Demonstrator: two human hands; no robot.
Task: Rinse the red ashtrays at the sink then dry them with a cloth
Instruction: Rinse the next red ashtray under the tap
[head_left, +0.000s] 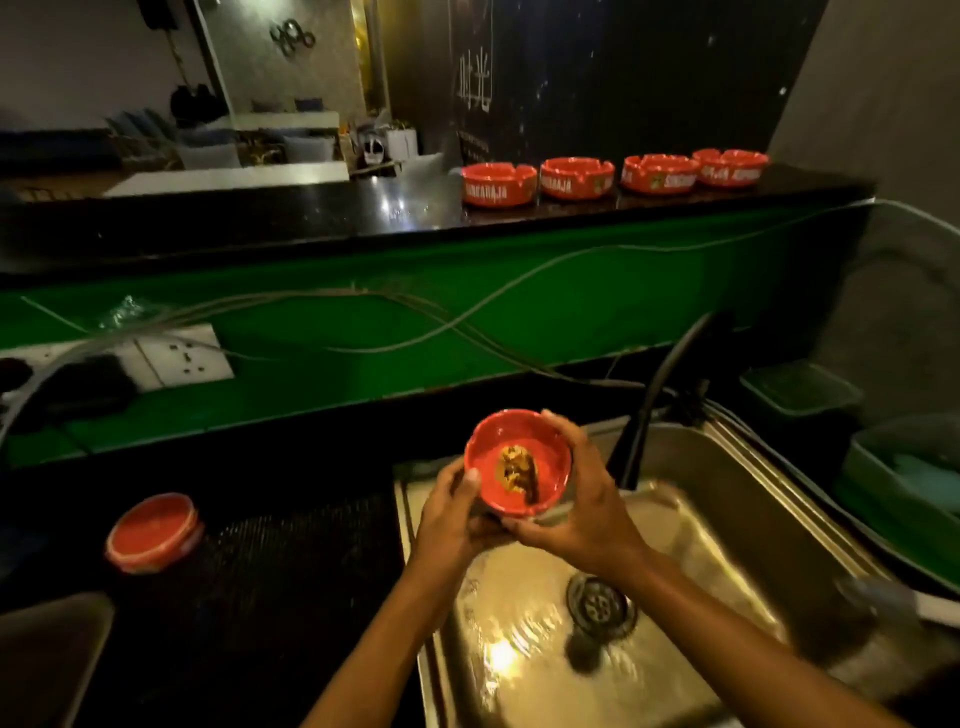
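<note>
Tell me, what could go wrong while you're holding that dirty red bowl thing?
The ashtray is held tilted above the sink, so the brown gunk inside could slide out and clog the drain. It might also slip from the left hand and right hand and drop.

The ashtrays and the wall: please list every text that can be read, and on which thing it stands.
"SINGARAJA": leftmost ashtray on the bar counter.
Second ashtray: same white lettering, partly legible.
Third ashtray: begins "SING", the rest blurred.
Fourth ashtray: lettering too blurred to read.
"时光": dark wall, faint white characters.
Smaller text below them: too small to read.
</note>
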